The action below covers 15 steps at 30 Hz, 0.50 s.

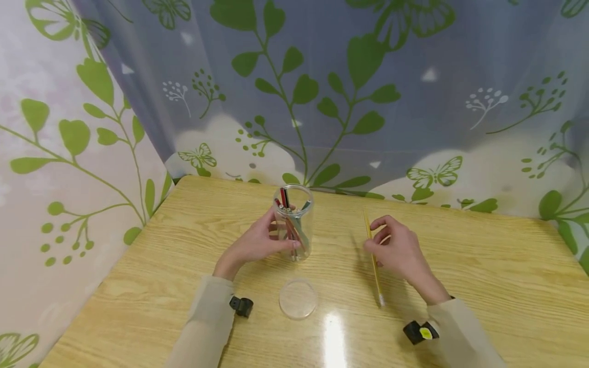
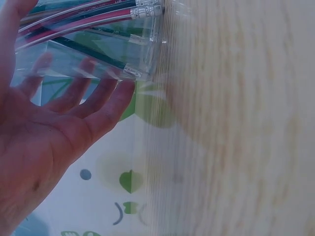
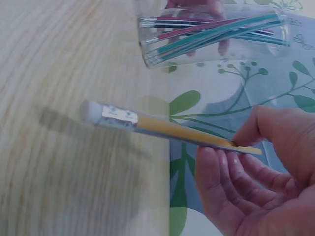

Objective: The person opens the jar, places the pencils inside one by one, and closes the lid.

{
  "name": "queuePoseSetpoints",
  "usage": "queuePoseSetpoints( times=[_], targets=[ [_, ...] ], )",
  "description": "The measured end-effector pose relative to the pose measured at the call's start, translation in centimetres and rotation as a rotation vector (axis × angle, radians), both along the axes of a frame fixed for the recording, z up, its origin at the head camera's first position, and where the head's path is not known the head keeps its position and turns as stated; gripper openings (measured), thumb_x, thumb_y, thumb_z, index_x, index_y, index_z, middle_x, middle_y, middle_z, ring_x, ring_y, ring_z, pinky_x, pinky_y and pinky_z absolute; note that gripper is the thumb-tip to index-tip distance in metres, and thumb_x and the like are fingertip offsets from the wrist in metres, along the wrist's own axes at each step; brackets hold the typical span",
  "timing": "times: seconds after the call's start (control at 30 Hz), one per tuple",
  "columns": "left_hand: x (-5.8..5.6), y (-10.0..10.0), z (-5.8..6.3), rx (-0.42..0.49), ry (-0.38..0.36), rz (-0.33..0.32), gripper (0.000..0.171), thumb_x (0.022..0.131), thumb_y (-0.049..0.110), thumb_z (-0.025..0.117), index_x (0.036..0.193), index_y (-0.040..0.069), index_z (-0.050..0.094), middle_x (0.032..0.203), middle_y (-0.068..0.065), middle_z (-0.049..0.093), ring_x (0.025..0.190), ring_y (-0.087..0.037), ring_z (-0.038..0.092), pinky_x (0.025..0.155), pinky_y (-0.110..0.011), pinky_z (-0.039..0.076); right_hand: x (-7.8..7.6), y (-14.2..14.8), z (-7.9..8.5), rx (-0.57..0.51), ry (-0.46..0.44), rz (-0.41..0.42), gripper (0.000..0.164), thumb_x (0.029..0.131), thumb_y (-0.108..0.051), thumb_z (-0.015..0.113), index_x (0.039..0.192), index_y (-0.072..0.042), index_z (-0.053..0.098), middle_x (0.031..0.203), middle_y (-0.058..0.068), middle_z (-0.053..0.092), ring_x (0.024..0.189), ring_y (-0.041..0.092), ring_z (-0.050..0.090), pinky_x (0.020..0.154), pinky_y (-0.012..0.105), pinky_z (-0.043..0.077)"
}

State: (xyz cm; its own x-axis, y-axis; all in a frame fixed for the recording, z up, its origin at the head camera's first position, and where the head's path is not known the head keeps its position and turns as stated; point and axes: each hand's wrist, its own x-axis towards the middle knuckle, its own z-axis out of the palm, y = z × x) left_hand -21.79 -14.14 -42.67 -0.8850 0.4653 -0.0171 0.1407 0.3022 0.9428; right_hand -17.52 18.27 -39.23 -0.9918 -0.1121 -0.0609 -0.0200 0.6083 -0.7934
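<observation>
A clear jar (image 1: 303,245) with several red, dark and green pencils (image 3: 216,37) in it stands on the wooden table. My left hand (image 1: 257,240) holds the jar from its left side, thumb across the front and fingers behind it. In the left wrist view the fingers of the left hand (image 2: 54,118) curve along the jar's wall. To the right of the jar, my right hand (image 1: 398,250) pinches a yellow pencil (image 1: 375,271) between thumb and fingers. The pencil's white eraser (image 3: 91,112) end points down towards the table, as the right wrist view shows.
A round clear lid (image 1: 298,299) lies flat on the table (image 1: 152,286) in front of the jar. Behind the table's far edge hangs a curtain (image 1: 322,153) with green leaves and butterflies; a similar patterned cloth (image 1: 60,194) covers the left side.
</observation>
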Motion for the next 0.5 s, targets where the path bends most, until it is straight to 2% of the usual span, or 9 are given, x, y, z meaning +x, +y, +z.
queuePoseSetpoints(
  times=[0.2, 0.5],
  targets=[
    [0.1, 0.0, 0.1, -0.011, 0.013, 0.007, 0.079, 0.087, 0.025, 0.083, 0.152, 0.035, 0.039, 0.136, -0.006, 0.058, 0.129, -0.029, 0.057, 0.108, -0.045, 0.054, 0.4, 0.4, 0.7, -0.066, 0.083, -0.073, 0.033, 0.092, -0.011, 0.064, 0.123, -0.003, 0.054, 0.094, 0.011, 0.064, 0.072, 0.021, 0.069, 0.06, 0.038, 0.064],
    [0.1, 0.0, 0.0, -0.016, 0.026, 0.005, 0.079, 0.088, 0.026, 0.082, 0.154, 0.027, 0.039, 0.134, -0.006, 0.06, 0.128, -0.03, 0.057, 0.107, -0.045, 0.054, 0.5, 0.4, 1.8, -0.178, 0.194, -0.173, 0.034, 0.089, -0.004, 0.061, 0.121, -0.003, 0.049, 0.095, 0.013, 0.063, 0.071, 0.015, 0.067, 0.059, 0.031, 0.064]
  ],
)
